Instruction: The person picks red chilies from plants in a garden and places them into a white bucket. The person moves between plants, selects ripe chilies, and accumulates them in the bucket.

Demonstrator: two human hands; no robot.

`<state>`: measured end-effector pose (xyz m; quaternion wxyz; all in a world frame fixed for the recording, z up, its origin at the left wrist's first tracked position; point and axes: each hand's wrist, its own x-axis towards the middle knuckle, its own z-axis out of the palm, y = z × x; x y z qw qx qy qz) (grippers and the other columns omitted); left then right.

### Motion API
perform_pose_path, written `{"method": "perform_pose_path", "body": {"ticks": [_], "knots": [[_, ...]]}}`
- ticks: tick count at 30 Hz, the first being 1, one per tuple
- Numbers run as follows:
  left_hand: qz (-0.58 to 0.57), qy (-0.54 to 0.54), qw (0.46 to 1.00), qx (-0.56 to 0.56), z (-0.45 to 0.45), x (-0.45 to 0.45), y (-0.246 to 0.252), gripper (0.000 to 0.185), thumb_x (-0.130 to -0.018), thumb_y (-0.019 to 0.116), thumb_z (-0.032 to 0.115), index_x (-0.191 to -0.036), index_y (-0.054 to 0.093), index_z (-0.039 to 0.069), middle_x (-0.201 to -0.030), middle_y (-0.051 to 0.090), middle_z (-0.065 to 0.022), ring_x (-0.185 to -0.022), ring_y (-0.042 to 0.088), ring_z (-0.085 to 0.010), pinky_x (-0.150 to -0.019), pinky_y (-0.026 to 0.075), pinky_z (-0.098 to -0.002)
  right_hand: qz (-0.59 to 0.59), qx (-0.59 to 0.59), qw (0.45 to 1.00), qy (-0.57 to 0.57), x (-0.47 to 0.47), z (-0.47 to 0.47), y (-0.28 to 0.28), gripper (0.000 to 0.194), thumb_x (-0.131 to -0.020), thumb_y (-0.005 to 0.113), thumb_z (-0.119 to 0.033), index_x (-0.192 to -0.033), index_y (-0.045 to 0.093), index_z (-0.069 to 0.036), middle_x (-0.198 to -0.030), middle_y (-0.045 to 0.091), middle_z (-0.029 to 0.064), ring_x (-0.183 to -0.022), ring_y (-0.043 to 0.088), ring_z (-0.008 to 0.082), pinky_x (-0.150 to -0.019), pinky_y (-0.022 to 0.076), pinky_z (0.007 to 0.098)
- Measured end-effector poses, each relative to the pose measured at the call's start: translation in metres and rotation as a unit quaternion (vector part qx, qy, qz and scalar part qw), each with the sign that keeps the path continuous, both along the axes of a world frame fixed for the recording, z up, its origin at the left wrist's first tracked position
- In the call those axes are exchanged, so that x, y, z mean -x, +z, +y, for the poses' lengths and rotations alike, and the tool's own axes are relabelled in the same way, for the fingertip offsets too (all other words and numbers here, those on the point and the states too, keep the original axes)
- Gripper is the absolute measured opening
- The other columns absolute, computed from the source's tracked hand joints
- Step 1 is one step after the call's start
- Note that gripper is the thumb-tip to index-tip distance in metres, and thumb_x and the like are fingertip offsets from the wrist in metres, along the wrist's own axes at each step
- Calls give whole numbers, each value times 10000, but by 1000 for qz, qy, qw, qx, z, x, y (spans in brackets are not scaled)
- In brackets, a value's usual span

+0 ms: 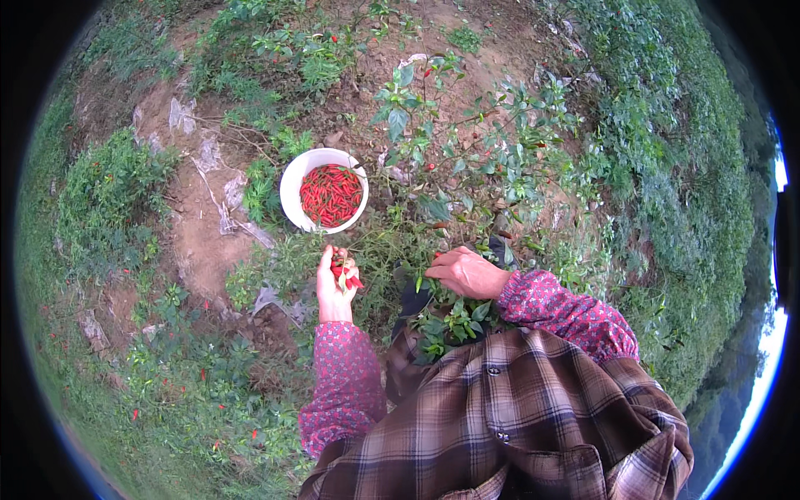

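My left hand (336, 284) is palm up, its fingers curled around several red chili peppers (351, 280) with a leaf among them. Just beyond it on the ground stands a white plastic bucket (291, 199), partly filled with red chili peppers (331, 195). My right hand (470, 273) reaches into a chili plant (459, 325) close to my body, back of the hand up. Its fingertips are bent at a bit of red, probably a pepper; whether they grip it cannot be seen. A green chili pepper (419, 284) hangs just beside these fingertips.
Ahead stands a taller chili plant (400, 119) with a few red peppers. Dense green plants (675, 162) rise on the right, and more pepper plants (112, 187) grow at the left. Torn plastic film (234, 190) lies on the bare soil left of the bucket. Dry stalks lie near it.
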<state>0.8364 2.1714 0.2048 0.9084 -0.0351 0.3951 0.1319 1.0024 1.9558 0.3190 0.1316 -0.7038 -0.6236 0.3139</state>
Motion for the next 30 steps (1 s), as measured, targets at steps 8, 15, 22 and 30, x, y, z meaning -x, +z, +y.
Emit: {"method": "perform_pose_path", "body": {"ticks": [8,15,22,30], "knots": [[249,103,961,-57,67,-33,-39,694,-777,563,496,-1297,304,117,-1289,339,-172,-1136,395,-329,-954,299,-492,46,8,999,-20,8,8,8,279,-761,552,-90,-1039,562,-68,-954,581,103,-942,539,265,-837,386,361],[202,62,972,-99,-10,71,-42,348,-896,446,244,-1183,445,47,-1140,544,-122,-1020,546,-239,-859,434,-376,30,72,996,41,20,30,34,521,-655,528,10,-1166,476,-70,-937,533,142,-911,516,316,-800,392,406],[294,114,947,-56,-94,175,-22,191,-879,493,169,-1026,539,55,-889,638,-78,-711,627,-150,-561,502,-254,16,75,997,33,4,54,24,273,-640,518,38,-905,565,-1,-761,521,195,-732,532,376,-647,437,420],[337,244,904,-100,-102,228,31,187,-877,511,169,-1012,549,47,-868,634,-69,-709,616,-132,-580,490,-229,-81,54,995,-5,-140,46,-16,265,-619,589,-12,-881,594,26,-784,590,199,-708,594,323,-630,464,358]]}}
